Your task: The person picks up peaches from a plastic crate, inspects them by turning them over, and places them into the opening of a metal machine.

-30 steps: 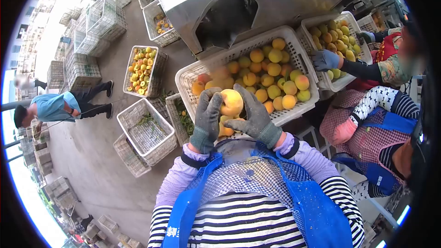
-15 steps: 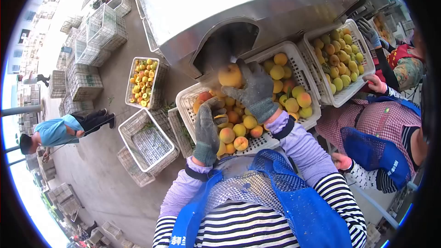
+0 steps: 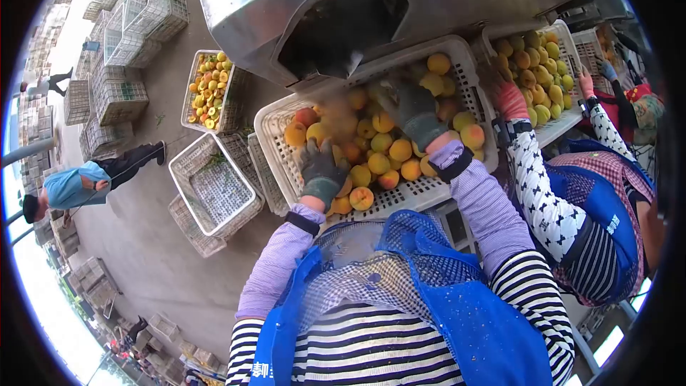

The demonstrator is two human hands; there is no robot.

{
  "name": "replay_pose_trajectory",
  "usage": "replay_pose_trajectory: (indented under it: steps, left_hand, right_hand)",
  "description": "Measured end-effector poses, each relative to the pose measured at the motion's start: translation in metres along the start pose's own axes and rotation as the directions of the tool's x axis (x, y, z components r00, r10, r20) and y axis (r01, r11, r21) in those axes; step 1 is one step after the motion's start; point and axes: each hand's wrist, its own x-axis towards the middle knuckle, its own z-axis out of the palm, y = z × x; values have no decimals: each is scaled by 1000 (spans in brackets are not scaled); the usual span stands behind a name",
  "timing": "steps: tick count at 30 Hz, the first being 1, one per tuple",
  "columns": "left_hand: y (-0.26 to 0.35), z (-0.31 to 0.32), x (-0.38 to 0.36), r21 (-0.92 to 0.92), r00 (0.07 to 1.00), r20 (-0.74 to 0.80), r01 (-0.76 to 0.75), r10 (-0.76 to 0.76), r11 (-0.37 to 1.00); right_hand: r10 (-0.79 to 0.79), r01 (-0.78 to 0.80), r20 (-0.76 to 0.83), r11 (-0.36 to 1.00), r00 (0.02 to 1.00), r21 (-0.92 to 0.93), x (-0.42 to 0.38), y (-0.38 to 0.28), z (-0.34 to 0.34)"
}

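Note:
A white plastic crate (image 3: 270, 144) in front of me holds several yellow and reddish peaches (image 3: 361, 199). My left hand (image 3: 323, 171), in a dark grey glove, lies on the fruit at the crate's near left side, its fingers apart and nothing visibly gripped. Over the crate's right half is my right hand (image 3: 416, 113), also gloved, above the peaches; its fingertips are smeared by motion, so I cannot make out whether they hold anything. Beyond the crate, a dark opening (image 3: 343, 28) shows in a metal machine (image 3: 457, 7).
A co-worker's gloved hand (image 3: 509, 99) is between my crate and another peach crate (image 3: 568, 36) at the right. On the left are a crate of cut fruit (image 3: 187, 93), an empty white crate (image 3: 187, 193), stacked crates (image 3: 120, 100) and a person in blue (image 3: 75, 184).
The peach that my right hand held near the machine opening is no longer seen in it. That hand has moved right. My left hand's fingers have spread. A co-worker's hand has reached in beside the crate.

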Motion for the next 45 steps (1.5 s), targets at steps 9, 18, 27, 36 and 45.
replay_pose_trajectory:
  steps: [9, 18, 27, 36, 45]
  left_hand:
    - [-31, 127, 81, 165, 964, -242, 151, -108, 975]
    - [-5, -40, 41, -947, 933, 313, 291, 179, 137]
    - [66, -87, -17, -999, 999, -21, -22, 40, 24]
    - [51, -92, 6, -970, 991, -135, -129, -13, 205]
    - [35, -109, -3, -895, 940, -308, -338, 146, 290]
  right_hand:
    - [171, -58, 410, 960, 896, -273, -23, 94, 115]
    - [83, -212, 237, 780, 968, 589, -55, 11, -16]
    - [-78, 30, 79, 873, 994, 487, -75, -49, -35]
    - [-87, 126, -241, 980, 967, 154, -30, -90, -50]
    - [-156, 109, -342, 982, 927, -153, 91, -100, -6]
